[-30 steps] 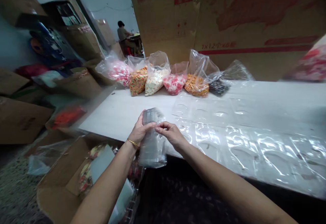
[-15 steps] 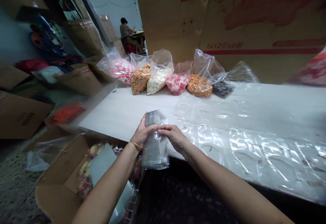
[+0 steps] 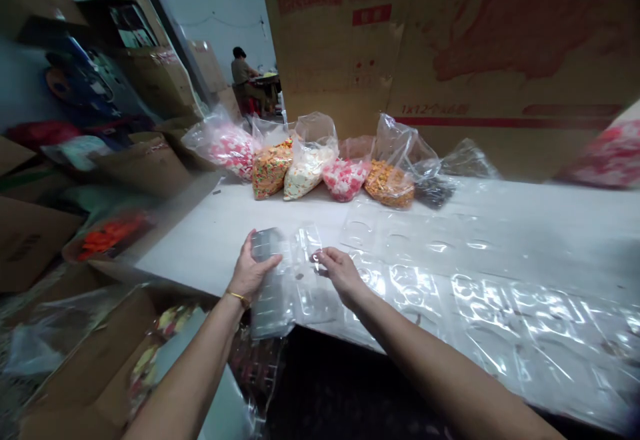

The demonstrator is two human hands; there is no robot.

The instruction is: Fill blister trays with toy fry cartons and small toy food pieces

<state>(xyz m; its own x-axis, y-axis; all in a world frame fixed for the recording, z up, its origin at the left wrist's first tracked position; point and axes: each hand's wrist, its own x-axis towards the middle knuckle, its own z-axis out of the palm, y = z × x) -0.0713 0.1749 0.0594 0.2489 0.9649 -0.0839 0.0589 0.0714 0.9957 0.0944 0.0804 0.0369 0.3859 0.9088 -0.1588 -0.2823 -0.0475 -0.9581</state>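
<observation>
My left hand [image 3: 255, 268] grips a stack of clear plastic trays [image 3: 271, 307] near the front edge of the white table, thumb on top. Between finger and thumb of my right hand [image 3: 336, 270] is the edge of a single clear plastic tray [image 3: 309, 287], held just right of the stack and partly apart from it. On the table to the right, clear trays with round hollows [image 3: 417, 283] lie side by side in rows.
Along the back of the white table [image 3: 200, 240] stand open bags of coloured pieces [image 3: 273, 170], before a big cardboard wall [image 3: 340, 47]. An open carton [image 3: 95, 373] sits at lower left. A person [image 3: 243, 70] sits far off. A pink-white bag [image 3: 607, 153] is at right.
My left hand with the stack has moved left, and my right hand has drawn a single tray off it to the right. The view has shifted slightly.
</observation>
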